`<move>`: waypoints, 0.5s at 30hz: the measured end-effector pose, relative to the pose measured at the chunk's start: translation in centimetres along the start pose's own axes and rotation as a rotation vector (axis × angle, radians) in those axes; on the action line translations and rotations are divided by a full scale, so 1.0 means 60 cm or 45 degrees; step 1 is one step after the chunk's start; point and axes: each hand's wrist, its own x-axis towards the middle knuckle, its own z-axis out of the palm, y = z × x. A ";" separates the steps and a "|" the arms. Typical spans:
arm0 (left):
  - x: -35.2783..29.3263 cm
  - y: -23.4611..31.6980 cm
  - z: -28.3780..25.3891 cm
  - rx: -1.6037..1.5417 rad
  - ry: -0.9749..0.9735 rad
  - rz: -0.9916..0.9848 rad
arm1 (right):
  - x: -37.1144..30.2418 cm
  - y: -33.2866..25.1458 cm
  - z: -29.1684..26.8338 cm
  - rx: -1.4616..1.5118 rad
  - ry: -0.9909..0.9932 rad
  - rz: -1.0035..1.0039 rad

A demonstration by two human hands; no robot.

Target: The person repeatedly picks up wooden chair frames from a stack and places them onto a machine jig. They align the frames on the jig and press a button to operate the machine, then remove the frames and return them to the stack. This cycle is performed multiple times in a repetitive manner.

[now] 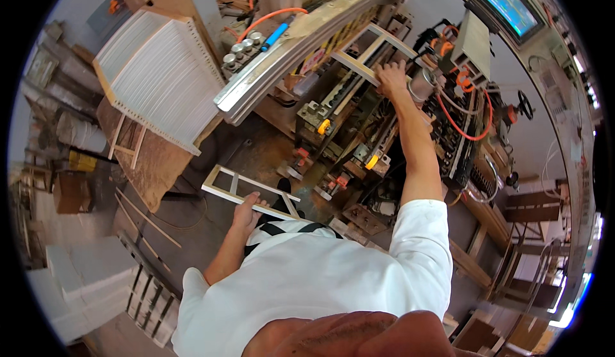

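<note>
My left hand [246, 215], low beside my waist, is closed around the long rail of a narrow white wooden frame [224, 194] with crosspieces. The frame is held clear of the machine, and part of it lies against my front. My right arm stretches forward over the machine [365, 123]. There my right hand [392, 79] has its fingers bent over the near edge of a second wooden frame [359, 67], which rests across the machine's rails. Its thumb side is partly hidden. A silver cylinder [421, 84] stands close by the right wrist.
A thick metal-edged beam [288, 53] arches over the machine's left side. Many white frames stand stacked [160, 75] on a wooden table [150, 171] at the left. Orange hoses [471, 126] and a lit screen [507, 5] are at the right. White blocks [90, 270] sit lower left.
</note>
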 end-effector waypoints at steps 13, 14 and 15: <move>-0.140 0.088 0.051 0.623 -0.155 0.565 | -0.005 0.001 0.003 -0.045 0.010 -0.016; -0.154 0.107 0.046 0.668 -0.145 0.571 | -0.005 0.000 0.003 -0.041 0.001 -0.003; -0.178 0.132 0.048 0.715 -0.159 0.603 | -0.005 0.000 -0.001 -0.036 -0.007 0.013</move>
